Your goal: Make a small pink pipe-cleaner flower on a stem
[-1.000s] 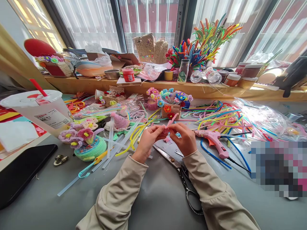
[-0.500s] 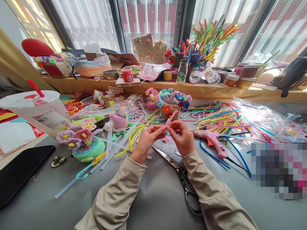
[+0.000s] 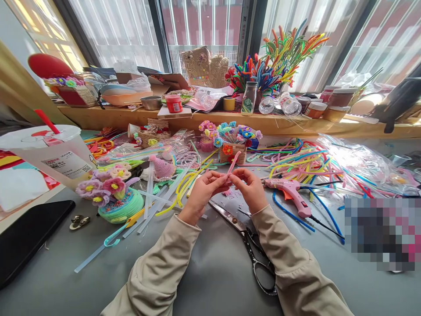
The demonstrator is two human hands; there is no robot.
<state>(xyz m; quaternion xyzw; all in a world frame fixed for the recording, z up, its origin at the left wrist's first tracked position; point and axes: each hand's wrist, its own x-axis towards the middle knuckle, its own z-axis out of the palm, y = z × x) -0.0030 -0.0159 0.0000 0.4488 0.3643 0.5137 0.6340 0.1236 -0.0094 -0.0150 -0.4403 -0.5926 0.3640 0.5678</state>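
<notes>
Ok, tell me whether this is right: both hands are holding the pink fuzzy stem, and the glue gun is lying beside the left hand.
Not quite: the head view shows the glue gun lying beside the right hand, not the left hand. The rest stands: both hands are holding the pink fuzzy stem.

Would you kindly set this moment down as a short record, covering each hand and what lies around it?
Left hand: pinches a pink fuzzy strip
Right hand: pinches the same strip, close beside the left
Strip: one end sticks up above the hands
Beside right forearm: black-handled scissors on the grey table
Right of hands: pink glue gun
Left of hands: fuzzy flowers on a green base; black phone
Ledge: glass bottle
Right edge: partly pixelated, unreadable
</notes>
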